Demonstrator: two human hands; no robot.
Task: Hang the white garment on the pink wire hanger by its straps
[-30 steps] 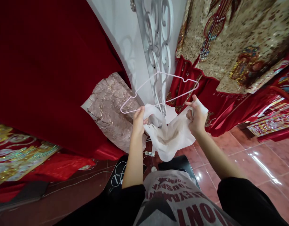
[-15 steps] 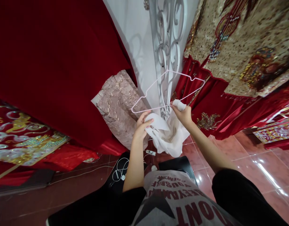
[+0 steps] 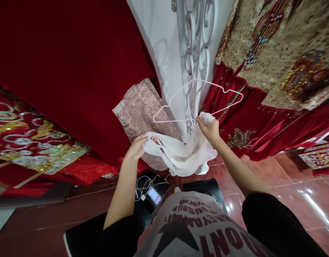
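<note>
A thin white cloth [image 3: 177,160], sheer in places and with a faint brownish part in the middle, hangs in a sag between my two hands. My left hand [image 3: 137,147] is closed on its left edge, with some fingers behind the fabric. My right hand [image 3: 210,129] pinches the bottom bar of a pale pink clothes hanger [image 3: 175,121] and has the cloth's other end bunched in it. The hanger is bare along its shoulders, and its top lies before a white scrolled metal frame [image 3: 189,39].
Large red drapes [image 3: 81,64] hang on the left beside a pinkish textured cloth [image 3: 143,110]. A sequinned gold fabric [image 3: 260,64] hangs at right. Below are black seats [image 3: 204,187], a phone [image 3: 154,195], white cables [image 3: 143,184] and a red tiled floor [image 3: 274,185].
My left hand has moved left and a little down, drawing the cloth wider away from the hanger. My right hand keeps its grip on the bar. The phone has come into view.
</note>
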